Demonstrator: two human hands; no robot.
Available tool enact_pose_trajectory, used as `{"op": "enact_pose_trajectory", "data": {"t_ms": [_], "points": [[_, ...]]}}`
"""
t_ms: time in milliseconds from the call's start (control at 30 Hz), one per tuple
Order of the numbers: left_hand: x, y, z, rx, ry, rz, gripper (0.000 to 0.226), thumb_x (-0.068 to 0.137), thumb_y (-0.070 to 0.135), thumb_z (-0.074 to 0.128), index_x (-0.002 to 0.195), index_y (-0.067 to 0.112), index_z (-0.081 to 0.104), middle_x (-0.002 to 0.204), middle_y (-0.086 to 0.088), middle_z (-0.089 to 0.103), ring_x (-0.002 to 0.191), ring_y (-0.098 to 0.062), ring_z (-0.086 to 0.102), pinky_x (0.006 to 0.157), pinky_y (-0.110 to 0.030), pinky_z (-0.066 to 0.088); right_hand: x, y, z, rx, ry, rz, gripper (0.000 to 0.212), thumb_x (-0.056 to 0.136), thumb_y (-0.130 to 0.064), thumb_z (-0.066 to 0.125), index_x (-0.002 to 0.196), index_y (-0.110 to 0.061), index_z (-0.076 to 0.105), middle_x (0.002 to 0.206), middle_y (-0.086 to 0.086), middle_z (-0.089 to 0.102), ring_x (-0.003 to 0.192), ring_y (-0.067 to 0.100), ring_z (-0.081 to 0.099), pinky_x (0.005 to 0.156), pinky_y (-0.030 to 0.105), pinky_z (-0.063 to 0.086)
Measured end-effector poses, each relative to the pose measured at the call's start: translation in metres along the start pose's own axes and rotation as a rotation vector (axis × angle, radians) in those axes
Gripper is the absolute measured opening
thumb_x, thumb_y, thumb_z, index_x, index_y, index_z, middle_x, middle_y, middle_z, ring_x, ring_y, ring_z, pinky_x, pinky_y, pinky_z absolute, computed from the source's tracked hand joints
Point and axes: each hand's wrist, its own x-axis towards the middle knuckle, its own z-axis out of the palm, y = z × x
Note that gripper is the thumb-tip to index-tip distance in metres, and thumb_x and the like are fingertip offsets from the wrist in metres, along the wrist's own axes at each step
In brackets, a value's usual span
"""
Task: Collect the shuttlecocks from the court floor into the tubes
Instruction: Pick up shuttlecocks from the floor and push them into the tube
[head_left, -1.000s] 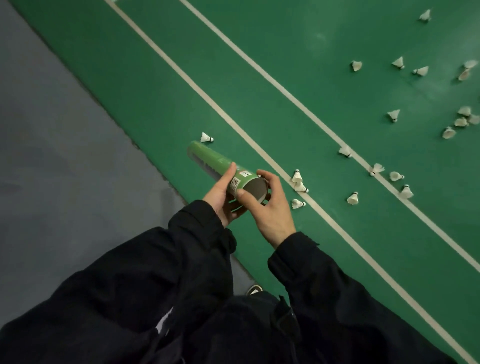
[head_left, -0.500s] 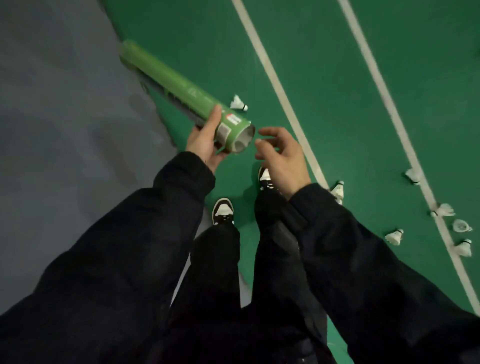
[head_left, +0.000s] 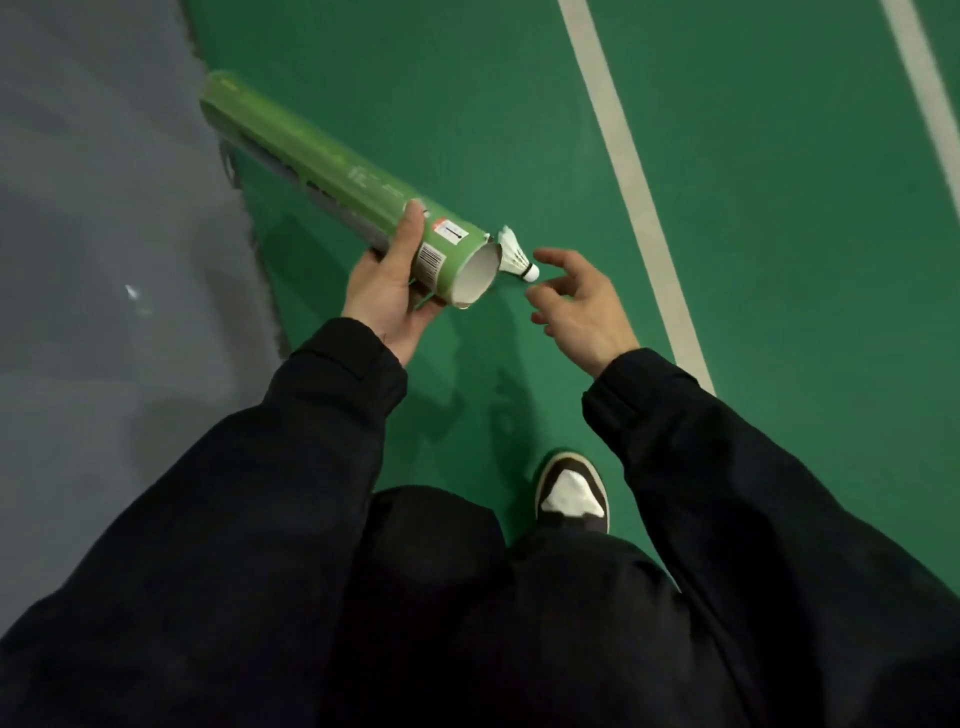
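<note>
My left hand (head_left: 387, 291) grips a long green tube (head_left: 332, 176) near its open end, which points toward me and to the right. One white shuttlecock (head_left: 516, 254) lies on the green court floor just past the tube's mouth, cork end toward my right hand. My right hand (head_left: 576, 306) hovers above and right of the shuttlecock with fingers loosely spread, holding nothing and not touching it. The inside of the tube looks pale; I cannot tell what it holds.
Two white court lines (head_left: 628, 176) run up the green floor on the right. Grey floor (head_left: 104, 260) borders the court on the left. My shoe (head_left: 571, 493) stands on the green below my right hand.
The view has swung left and down, so the scattered shuttlecocks on the right have left the frame. My right hand has come off the tube mouth and opened near the single shuttlecock.
</note>
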Motion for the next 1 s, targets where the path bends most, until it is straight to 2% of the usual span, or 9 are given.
{"op": "enact_pose_trajectory", "data": {"t_ms": [167, 267, 333, 433, 533, 633, 700, 833, 1000], "points": [[0.054, -0.009, -0.003, 0.022, -0.016, 0.062, 0.059, 0.100, 0.040, 0.068, 0.143, 0.003, 0.053, 0.127, -0.012, 0.074, 0.104, -0.021, 0.075, 0.076, -0.031, 0.062, 0.078, 0.020, 0.034, -0.140, -0.042, -0.124, 0.039, 0.096, -0.022, 0.058, 0.135, -0.023, 0.060, 0.130, 0.000, 0.065, 0.110, 0.023, 0.067, 0.101, 0.045, 0.053], [0.070, -0.013, -0.010, 0.007, -0.009, 0.057, 0.058, 0.099, 0.037, 0.069, 0.145, 0.006, 0.050, 0.131, -0.012, 0.072, 0.112, -0.022, 0.073, 0.078, -0.032, 0.063, 0.110, 0.027, 0.050, -0.472, -0.043, -0.327, 0.047, 0.097, -0.016, 0.052, 0.144, -0.021, 0.054, 0.153, 0.002, 0.051, 0.132, 0.027, 0.056, 0.108, 0.045, 0.047], [0.073, -0.016, -0.014, 0.007, 0.009, 0.042, 0.061, 0.098, 0.037, 0.070, 0.147, 0.007, 0.048, 0.134, -0.012, 0.071, 0.118, -0.024, 0.071, 0.082, -0.035, 0.064, 0.123, 0.035, 0.055, -0.867, -0.077, -0.460, 0.046, 0.099, -0.013, 0.050, 0.145, -0.020, 0.051, 0.155, 0.002, 0.047, 0.122, 0.032, 0.062, 0.097, 0.049, 0.055], [0.073, -0.021, -0.017, 0.002, 0.030, 0.008, 0.062, 0.098, 0.038, 0.070, 0.147, 0.007, 0.048, 0.133, -0.011, 0.071, 0.119, -0.025, 0.071, 0.084, -0.037, 0.064, 0.130, 0.043, 0.055, -1.262, -0.093, -0.533, 0.035, 0.102, -0.008, 0.048, 0.136, -0.013, 0.054, 0.128, 0.010, 0.057, 0.097, 0.031, 0.063, 0.079, 0.044, 0.057], [0.072, -0.021, -0.017, -0.037, 0.046, -0.014, 0.059, 0.097, 0.038, 0.071, 0.143, 0.006, 0.052, 0.130, -0.012, 0.073, 0.118, -0.026, 0.071, 0.086, -0.040, 0.064, 0.127, 0.047, 0.044, -1.014, 0.048, -0.508, 0.022, 0.103, -0.011, 0.050, 0.119, -0.008, 0.064, 0.102, 0.010, 0.061, 0.082, 0.028, 0.062, 0.073, 0.042, 0.058], [0.072, -0.015, -0.007, -0.098, 0.052, -0.030, 0.057, 0.096, 0.038, 0.071, 0.139, 0.003, 0.057, 0.129, -0.015, 0.073, 0.120, -0.028, 0.070, 0.088, -0.043, 0.064, 0.091, 0.035, 0.020, -0.177, 0.267, -0.362, 0.010, 0.099, -0.022, 0.062, 0.100, -0.016, 0.069, 0.093, 0.001, 0.067, 0.080, 0.016, 0.062, 0.074, 0.032, 0.053], [0.068, -0.011, 0.008, -0.115, 0.060, -0.028, 0.058, 0.095, 0.040, 0.072, 0.136, 0.001, 0.058, 0.128, -0.017, 0.073, 0.120, -0.029, 0.071, 0.088, -0.043, 0.064, 0.045, 0.015, 0.001, 0.272, 0.395, -0.435, 0.012, 0.096, -0.012, 0.069, 0.093, -0.023, 0.066, 0.083, -0.004, 0.063, 0.073, 0.009, 0.056, 0.069, 0.025, 0.047], [0.036, -0.007, 0.053, -0.033, -0.073, -0.079, 0.063, 0.096, 0.047, 0.069, 0.135, -0.002, 0.063, 0.132, -0.023, 0.070, 0.117, -0.031, 0.072, 0.087, -0.042, 0.065, -0.013, 0.001, -0.014, 0.133, 0.400, -0.573, 0.015, 0.093, -0.009, 0.074, 0.095, -0.024, 0.070, 0.086, -0.011, 0.069, 0.077, 0.004, 0.064, 0.074, 0.023, 0.053], [-0.018, -0.019, 0.107, 0.022, -0.341, -0.123, 0.063, 0.099, 0.045, 0.065, 0.138, -0.005, 0.061, 0.134, -0.026, 0.068, 0.105, -0.029, 0.071, 0.085, -0.038, 0.063, -0.055, 0.003, -0.041, -0.166, 0.356, -0.446, 0.024, 0.091, -0.020, 0.065, 0.115, -0.025, 0.067, 0.090, -0.016, 0.064, 0.062, 0.000, 0.054, 0.062, 0.021, 0.041]]}}
